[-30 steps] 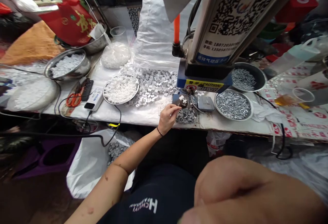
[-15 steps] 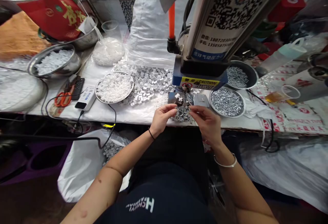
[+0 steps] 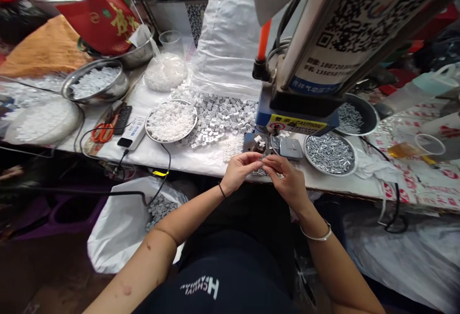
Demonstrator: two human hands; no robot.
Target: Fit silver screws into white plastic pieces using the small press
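My left hand [image 3: 241, 170] and my right hand [image 3: 286, 178] meet in front of the press [image 3: 298, 108], thumbs and fingertips pinched together. Something small and dark sits between the fingertips, too small to name. Just under the fingers, a pile of small metal parts [image 3: 259, 172] is mostly hidden by the hands. On the press base, a small white cross-shaped piece [image 3: 259, 140] stands behind my fingers. To its right is a grey metal block [image 3: 291, 148]. A round dish of metal pins [image 3: 329, 154] lies right of my right hand.
Left of the press lie many grey-white square pieces [image 3: 223, 115] and a dish of white pieces [image 3: 171, 121]. Farther left are a power strip [image 3: 132, 134], orange-handled scissors [image 3: 102, 133] and a metal bowl [image 3: 124, 86]. A white sack [image 3: 115, 227] hangs below the table edge.
My hands have come together from slightly apart over the metal parts, fingertips now touching. The whole view has shifted, so the table things appear farther right.
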